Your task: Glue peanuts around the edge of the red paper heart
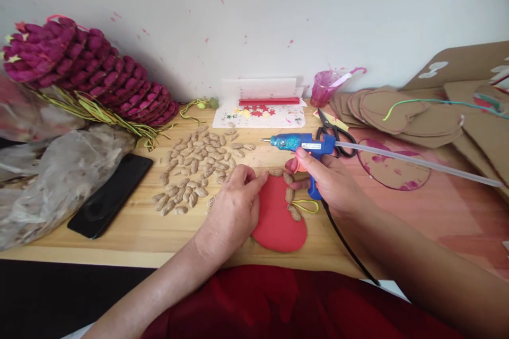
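A hot glue gun (299, 145), blue with a clear glue stick out of its back, is in my right hand (338, 175); its nozzle points left. Under it lies a red rounded shape (278, 217), with several peanuts (290, 195) along its upper and right edge. My right fingertips are close to these peanuts. My left hand (234, 201) is closed at the shape's upper left edge, its fingertips on a peanut (275, 172) at the top. What lies under the left palm is hidden. A yellow cord loop (306, 206) sticks out at the right edge.
Loose peanuts (202, 151) are spread to the left, beside a black phone (111, 193) and a plastic bag (75, 180). Magenta stacked crafts (99, 63) lean at back left. Scissors (336, 135), a stained cup (323, 90) and cardboard cutouts (401, 114) stand right. The gun's black cable (345, 243) trails down.
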A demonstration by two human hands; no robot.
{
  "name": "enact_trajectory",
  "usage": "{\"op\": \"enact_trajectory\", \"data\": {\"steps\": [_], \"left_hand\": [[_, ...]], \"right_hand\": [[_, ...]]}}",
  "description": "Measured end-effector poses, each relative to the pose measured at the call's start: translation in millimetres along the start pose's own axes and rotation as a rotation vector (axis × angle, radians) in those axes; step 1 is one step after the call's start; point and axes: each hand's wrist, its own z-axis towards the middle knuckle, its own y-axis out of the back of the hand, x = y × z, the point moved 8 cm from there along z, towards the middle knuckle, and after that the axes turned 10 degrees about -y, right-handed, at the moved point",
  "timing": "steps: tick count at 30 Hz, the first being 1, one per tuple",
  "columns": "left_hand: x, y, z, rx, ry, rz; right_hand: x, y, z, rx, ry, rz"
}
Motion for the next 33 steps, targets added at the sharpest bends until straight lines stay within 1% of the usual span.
{"op": "enact_trajectory", "data": {"steps": [5, 13, 15, 18, 20, 23, 26, 29, 33], "left_hand": [[1, -1.0, -1, 0.000, -0.002, -0.004], [5, -1.8, -4, -0.032, -0.038, 0.019], [6, -1.2, -3, -0.043, -0.055, 0.006], [6, 1.7, -5, -0.054, -0.057, -0.027], [4, 6.7, -11, -0.083, -0.050, -0.020], [-2, 15.1, -28, -0.132, -0.070, 0.016], [-3, 18.2, -49, -0.134, -0.081, 0.068], [2, 15.5, -65, -0.103, -0.048, 0.109], [5, 11.8, -71, -0.103, -0.066, 0.121]], "right_hand": [[1, 3, 5, -0.021, 0.051, -0.018], [1, 2, 5, 0.001, 0.054, -0.014], [3, 3, 6, 0.003, 0.073, -0.027], [7, 8, 8, -0.029, 0.123, -0.056], [10, 12, 9, -0.051, 0.144, -0.063], [13, 14, 10, -0.062, 0.157, -0.059], [13, 13, 10, -0.057, 0.160, -0.045], [12, 11, 10, -0.051, 0.159, -0.045], [9, 10, 11, -0.050, 0.143, -0.066]]}}
